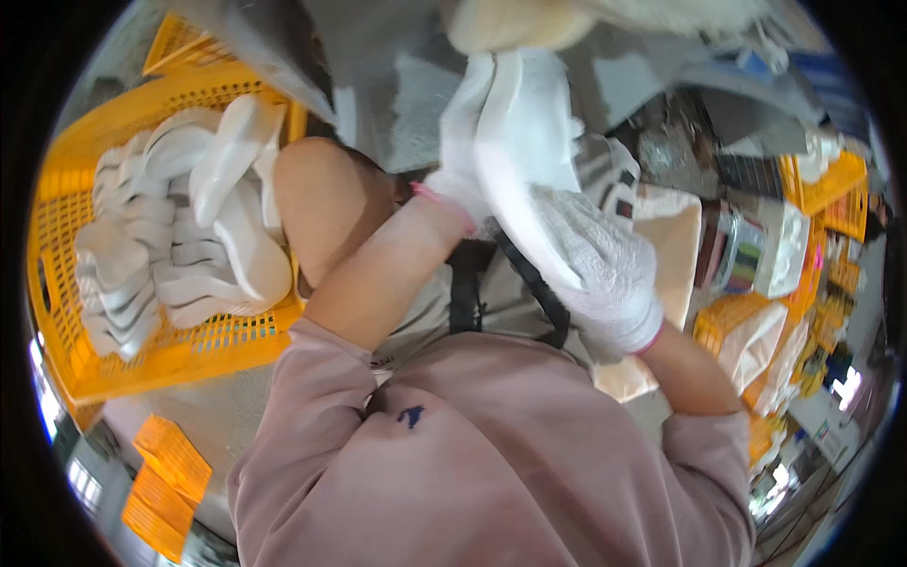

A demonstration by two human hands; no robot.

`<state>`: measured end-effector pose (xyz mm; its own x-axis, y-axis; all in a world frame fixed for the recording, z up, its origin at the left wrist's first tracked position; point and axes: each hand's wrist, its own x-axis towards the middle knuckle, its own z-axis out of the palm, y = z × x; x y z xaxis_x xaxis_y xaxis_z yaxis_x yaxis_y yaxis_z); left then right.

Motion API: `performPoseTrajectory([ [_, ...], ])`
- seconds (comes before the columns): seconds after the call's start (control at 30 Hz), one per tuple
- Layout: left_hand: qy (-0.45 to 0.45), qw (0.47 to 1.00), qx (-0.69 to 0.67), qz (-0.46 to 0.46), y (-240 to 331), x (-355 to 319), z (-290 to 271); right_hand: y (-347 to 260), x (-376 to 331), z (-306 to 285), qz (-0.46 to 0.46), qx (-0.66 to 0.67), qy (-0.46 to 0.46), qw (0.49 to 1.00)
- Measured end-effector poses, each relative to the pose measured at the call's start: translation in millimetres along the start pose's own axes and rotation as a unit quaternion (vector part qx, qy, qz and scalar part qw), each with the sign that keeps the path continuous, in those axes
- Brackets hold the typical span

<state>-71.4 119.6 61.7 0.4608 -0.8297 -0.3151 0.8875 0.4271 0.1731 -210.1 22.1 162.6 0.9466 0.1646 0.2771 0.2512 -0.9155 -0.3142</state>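
Note:
Both my hands wear white knitted gloves and hold one white shoe sole [515,142] upright in front of me. My left hand [460,161] grips its upper left edge. My right hand [600,269] closes around its lower part. Above the sole a cream rounded machine part [505,24] is in view. My pink sleeves and a bare knee [326,203] lie below and to the left.
A yellow plastic crate [66,203] at my left holds several stacked white soles [179,227]. More yellow crates [822,184] and cluttered packages stand at the right. A beige bag [675,236] lies behind my right hand. Yellow crate pieces [170,468] lie on the floor, lower left.

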Motion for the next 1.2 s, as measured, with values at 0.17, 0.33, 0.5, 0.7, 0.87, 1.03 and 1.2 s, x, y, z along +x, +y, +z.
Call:
performPoseTrajectory([
  [0.17,0.063,0.906,0.301,0.291,40.4,59.2,-19.6,9.6,59.2,37.0,0.147,-0.035,-0.002,0.989],
  [0.33,-0.007,0.886,0.361,0.289,30.9,82.5,-44.9,12.5,62.4,38.8,0.175,-0.023,0.035,0.984],
  [0.5,0.049,0.953,0.245,0.174,28.1,62.8,-56.8,4.7,36.2,40.2,0.134,-0.057,0.068,0.987],
  [0.7,0.124,0.904,0.341,0.224,23.0,61.3,-52.9,4.6,81.9,54.9,0.292,-0.016,0.081,0.953],
  [0.87,0.11,0.934,0.241,0.238,14.6,55.2,-46.7,9.6,88.2,64.3,0.228,-0.075,0.1,0.966],
  [1.03,0.063,0.653,0.674,0.338,14.6,46.3,-43.8,11.4,64.0,69.0,0.191,-0.04,0.186,0.963],
  [1.2,0.105,0.769,0.459,0.432,14.0,45.4,-33.0,17.2,98.3,49.9,0.165,-0.014,0.078,0.983],
])
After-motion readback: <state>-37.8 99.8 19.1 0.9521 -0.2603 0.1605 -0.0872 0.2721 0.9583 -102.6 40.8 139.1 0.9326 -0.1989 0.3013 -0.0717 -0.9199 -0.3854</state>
